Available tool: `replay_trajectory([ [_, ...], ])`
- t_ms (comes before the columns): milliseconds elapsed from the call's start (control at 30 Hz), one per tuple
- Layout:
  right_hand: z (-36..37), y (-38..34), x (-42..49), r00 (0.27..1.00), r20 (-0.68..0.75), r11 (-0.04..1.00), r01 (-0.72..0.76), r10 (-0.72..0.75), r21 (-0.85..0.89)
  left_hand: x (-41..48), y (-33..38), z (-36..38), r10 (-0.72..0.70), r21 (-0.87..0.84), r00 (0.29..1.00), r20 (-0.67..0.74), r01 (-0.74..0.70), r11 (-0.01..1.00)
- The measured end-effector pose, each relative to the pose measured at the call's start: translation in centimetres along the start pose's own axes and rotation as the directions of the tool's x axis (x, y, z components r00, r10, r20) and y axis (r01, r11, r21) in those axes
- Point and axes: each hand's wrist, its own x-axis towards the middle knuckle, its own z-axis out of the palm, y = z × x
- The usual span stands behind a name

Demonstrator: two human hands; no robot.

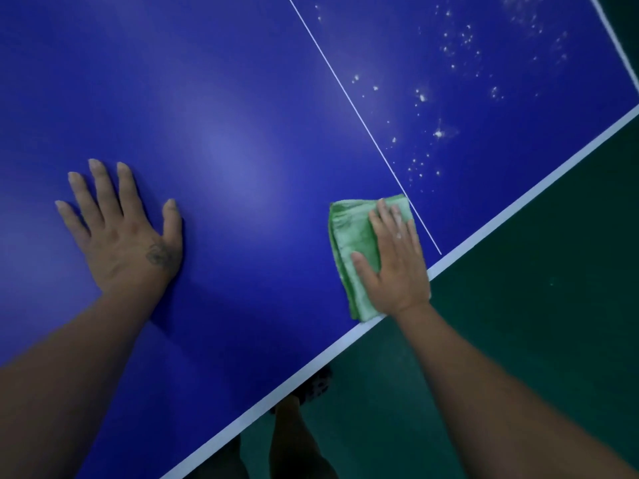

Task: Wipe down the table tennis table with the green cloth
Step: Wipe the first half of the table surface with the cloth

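Fingers spread and straight, the left hand [121, 229] lies palm-down on the blue counter [242, 98], holding nothing, well apart from the cloth.

Further right, the green cloth [352, 247] lies folded into a narrow oblong on the counter. Its long axis runs from the near edge away from the person, leaning slightly. Its near end reaches the white edge band [518, 202], and its far right corner touches the thin white centre line [345, 95].

The right hand [394, 261] lies flat on the right part of the cloth, fingers straight and pointing along the cloth's length. The thumb reaches left across the fabric. It presses on the cloth without curling round it. Bare cloth shows as a strip to the left of the hand and a little beyond the fingertips; the heel of the hand sits over the edge band.

Right of the centre line, pale specks [439, 133] are scattered over the counter, away from the cloth. Beyond the edge band lies dark green floor [553, 305], with a shoe [314, 385] showing below the counter's edge.
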Motion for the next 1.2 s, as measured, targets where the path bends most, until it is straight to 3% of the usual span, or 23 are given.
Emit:
replay_trajectory([
  [200,-1.5,7.1,4.8,0.958,0.068,0.960,0.278,-0.278,0.010,-0.9,6.8,1.3,-0.138,0.011,0.990,-0.007,0.138,0.990],
  [367,-2.7,11.4,8.5,0.859,0.172,0.873,0.487,-0.482,0.011,-2.2,17.0,2.5,-0.013,0.064,0.998,0.060,0.009,0.998],
  [533,-4.0,15.5,12.5,0.746,0.214,0.766,0.642,-0.631,0.021,-2.7,24.7,3.4,-0.066,0.032,0.993,0.102,0.063,0.997],
  [933,-6.4,24.3,25.9,0.487,0.252,0.521,0.849,-0.836,0.090,-2.8,25.6,4.2,-0.129,0.122,0.989,0.073,0.119,0.985],
  [1200,-6.7,25.9,30.1,0.483,0.196,0.506,0.858,-0.853,0.087,-2.5,26.1,3.4,-0.145,0.125,0.987,0.061,0.137,0.983],
])
